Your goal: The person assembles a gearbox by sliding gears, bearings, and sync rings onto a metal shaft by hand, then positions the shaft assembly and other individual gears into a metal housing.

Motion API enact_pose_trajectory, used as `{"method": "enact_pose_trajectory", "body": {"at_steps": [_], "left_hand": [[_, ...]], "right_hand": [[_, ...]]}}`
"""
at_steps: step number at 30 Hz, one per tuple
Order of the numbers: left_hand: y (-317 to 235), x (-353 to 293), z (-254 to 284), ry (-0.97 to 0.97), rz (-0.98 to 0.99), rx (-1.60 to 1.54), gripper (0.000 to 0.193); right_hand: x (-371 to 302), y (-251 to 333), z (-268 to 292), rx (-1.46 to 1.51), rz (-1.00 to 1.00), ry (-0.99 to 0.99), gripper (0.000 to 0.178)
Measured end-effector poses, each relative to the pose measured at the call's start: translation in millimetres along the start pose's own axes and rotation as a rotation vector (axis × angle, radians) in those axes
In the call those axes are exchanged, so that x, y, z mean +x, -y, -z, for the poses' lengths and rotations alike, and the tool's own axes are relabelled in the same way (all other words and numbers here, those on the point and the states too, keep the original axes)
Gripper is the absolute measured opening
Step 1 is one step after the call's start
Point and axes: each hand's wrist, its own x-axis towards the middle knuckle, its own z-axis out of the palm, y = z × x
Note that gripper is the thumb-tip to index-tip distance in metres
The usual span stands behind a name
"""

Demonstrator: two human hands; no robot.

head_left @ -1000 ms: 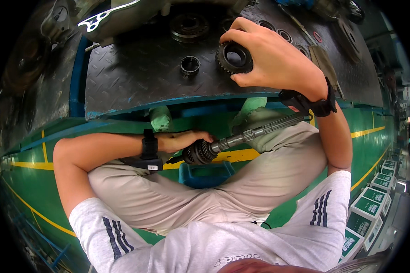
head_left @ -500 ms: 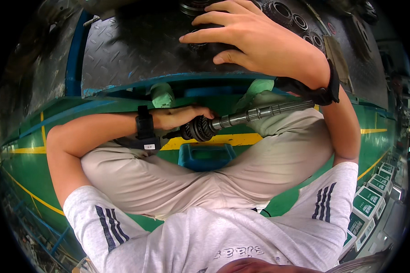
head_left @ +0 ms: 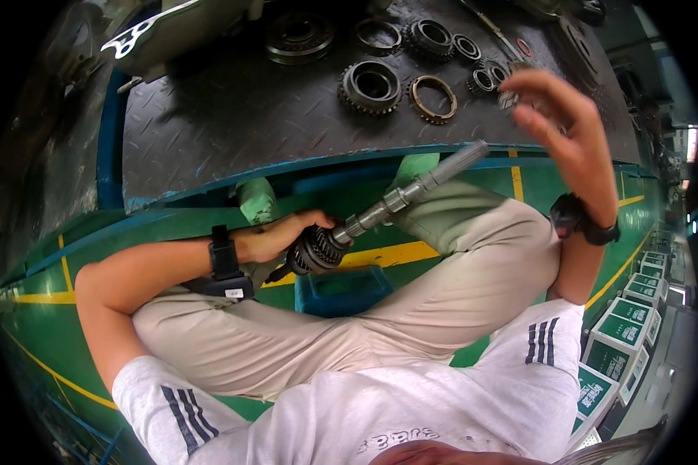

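Note:
My left hand (head_left: 285,235) is wrapped round the geared end of a steel gear shaft (head_left: 395,199), held above my lap. The long splined end slants up and right, just short of the table's edge. My right hand (head_left: 560,116) is raised over the right part of the table with fingers apart and slightly blurred, and nothing shows in it. Small bearings (head_left: 482,80) lie beside its fingertips. Left of them on the table are a brass-coloured synchronizer ring (head_left: 433,99) and a large toothed gear (head_left: 370,87).
The dark tread-plate table (head_left: 209,132) has a blue edge. On it are a round hub (head_left: 299,37), a thin ring (head_left: 378,37), another gear (head_left: 430,39) and a metal housing (head_left: 159,39). A blue plastic stool (head_left: 341,291) sits below. Green-and-white boxes (head_left: 609,360) line the right.
My right hand has moved right and back from over the table's middle, uncovering the gear and the ring. The shaft in my left hand now tilts more steeply upward.

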Motion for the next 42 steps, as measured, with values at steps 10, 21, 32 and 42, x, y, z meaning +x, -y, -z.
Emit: {"method": "enact_pose_trajectory", "body": {"at_steps": [10,21,32,42], "left_hand": [[-11,-3,-6,0.043,0.103,-0.153,0.057],[-10,16,2,0.363,0.005,-0.38,0.055],[-85,-22,-55,0.065,-0.413,0.032,0.088],[-75,-42,-60,0.029,-0.499,-0.035,0.059]], "right_hand": [[-26,-9,-18,-0.074,-0.022,0.081,0.03],[-33,-1,-43,0.371,0.041,0.006,0.057],[0,53,-100,0.563,0.107,0.187,0.071],[7,84,-102,0.152,0.367,0.187,0.065]]}}
